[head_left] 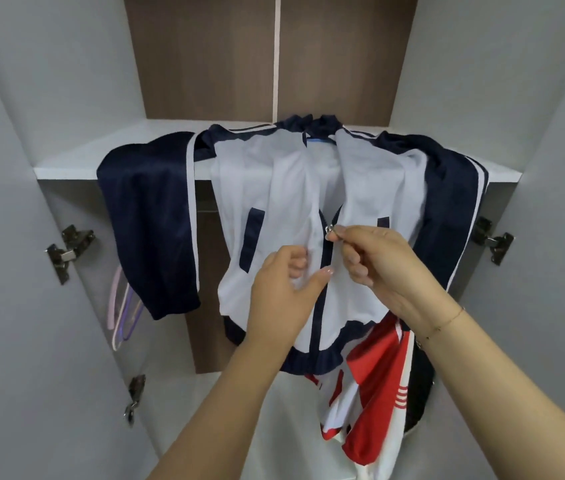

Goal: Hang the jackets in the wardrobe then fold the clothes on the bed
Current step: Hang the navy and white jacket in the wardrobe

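Jacket (274,188) before both hands — right hand (374,258) pinches zipper pull (331,231), left hand (284,289) grips fabric.

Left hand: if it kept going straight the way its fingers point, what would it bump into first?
Most likely the white front of the navy and white jacket, which the left hand already grips beside the zip. The right hand is close alongside, though depth is hard to judge.

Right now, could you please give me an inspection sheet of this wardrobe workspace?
Surface: white wardrobe shelf, jacket draped over its edge.
Job's things: navy-and-white zip jacket, partly zipped; red-and-white jacket hanging below.
Clutter: pink and purple hangers at left.
Hands: left hand grips the jacket front; right hand pinches the metal zipper pull.
Cables: nothing seen.
Surroundings: grey open doors, metal hinges, brown back panel.
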Available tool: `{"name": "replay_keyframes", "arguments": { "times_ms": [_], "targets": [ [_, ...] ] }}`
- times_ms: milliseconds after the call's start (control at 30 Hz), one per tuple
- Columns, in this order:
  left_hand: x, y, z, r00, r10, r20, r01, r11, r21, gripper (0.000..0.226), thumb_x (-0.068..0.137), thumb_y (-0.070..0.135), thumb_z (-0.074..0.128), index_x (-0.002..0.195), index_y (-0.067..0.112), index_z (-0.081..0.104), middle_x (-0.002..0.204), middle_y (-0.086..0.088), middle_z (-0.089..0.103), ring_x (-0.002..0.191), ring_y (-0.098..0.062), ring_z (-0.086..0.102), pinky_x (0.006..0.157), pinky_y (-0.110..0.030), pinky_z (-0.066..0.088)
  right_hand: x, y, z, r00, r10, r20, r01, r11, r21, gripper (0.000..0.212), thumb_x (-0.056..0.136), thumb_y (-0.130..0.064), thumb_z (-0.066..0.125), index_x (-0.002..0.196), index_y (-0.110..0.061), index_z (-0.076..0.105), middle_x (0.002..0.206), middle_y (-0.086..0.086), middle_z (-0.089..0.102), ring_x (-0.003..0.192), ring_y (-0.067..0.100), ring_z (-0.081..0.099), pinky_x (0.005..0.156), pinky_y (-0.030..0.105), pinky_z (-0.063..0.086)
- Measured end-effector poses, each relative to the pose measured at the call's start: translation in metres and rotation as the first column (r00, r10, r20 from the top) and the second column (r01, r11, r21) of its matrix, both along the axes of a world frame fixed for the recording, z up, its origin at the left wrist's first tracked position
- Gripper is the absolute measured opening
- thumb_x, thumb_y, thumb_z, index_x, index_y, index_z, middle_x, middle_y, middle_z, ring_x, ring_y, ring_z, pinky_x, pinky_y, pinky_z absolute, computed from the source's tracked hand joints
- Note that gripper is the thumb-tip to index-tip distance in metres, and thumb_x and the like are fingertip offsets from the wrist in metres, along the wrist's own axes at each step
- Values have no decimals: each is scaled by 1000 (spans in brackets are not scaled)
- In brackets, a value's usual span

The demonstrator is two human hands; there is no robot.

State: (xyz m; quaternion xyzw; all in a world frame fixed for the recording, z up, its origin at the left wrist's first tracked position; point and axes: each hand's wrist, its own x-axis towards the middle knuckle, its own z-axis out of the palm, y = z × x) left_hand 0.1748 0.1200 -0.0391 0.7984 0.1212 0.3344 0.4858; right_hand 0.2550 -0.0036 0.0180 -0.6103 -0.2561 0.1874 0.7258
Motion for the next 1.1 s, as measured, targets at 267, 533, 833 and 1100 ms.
{"name": "replay_keyframes", "arguments": {
  "times_ms": [267, 533, 833, 1100],
  "targets": [
    [16, 8, -4, 998, -56, 3, 56, 997, -56, 25, 85, 20, 76, 71, 4, 62, 64, -4, 59, 60, -13, 54, 63, -24, 48, 23, 4, 20, 971, 46, -236, -34, 998, 55, 22, 95, -12, 54, 77, -5, 64, 48, -5, 41, 38, 6, 33, 33, 16, 27],
    [-2, 35, -29, 923, -66, -379, 74, 997, 8, 38, 83, 23, 77, 61, 17, 47, 54, 15, 47, 47, 0, 43, 52, -8, 34, 61, 15, 73, 996, 27, -89, -16, 992, 124, 20, 96, -8, 52, 79, -5, 62, 49, -6, 43, 40, 4, 35, 35, 15, 26],
    [66, 1, 44, 986, 4, 164, 9, 997, -76, 20, 88, 35, 70, 106, 29, 63, 92, 15, 66, 83, 3, 62, 73, -10, 48, 74, 21, 66, 995, 102, 12, -102, 994, 35, 17, 96, -10, 55, 85, -5, 68, 51, -4, 47, 43, 7, 38, 37, 16, 29],
    [69, 19, 12, 995, 70, 64, -65, 995, -77, 7, 88, 24, 72, 83, 28, 74, 71, 14, 69, 69, -1, 63, 67, -9, 46, 91, 17, 72, 991, 92, -101, -92, 996, 7, 21, 95, -10, 55, 81, 0, 66, 49, -5, 42, 39, 5, 33, 34, 15, 24]
  ]
}}
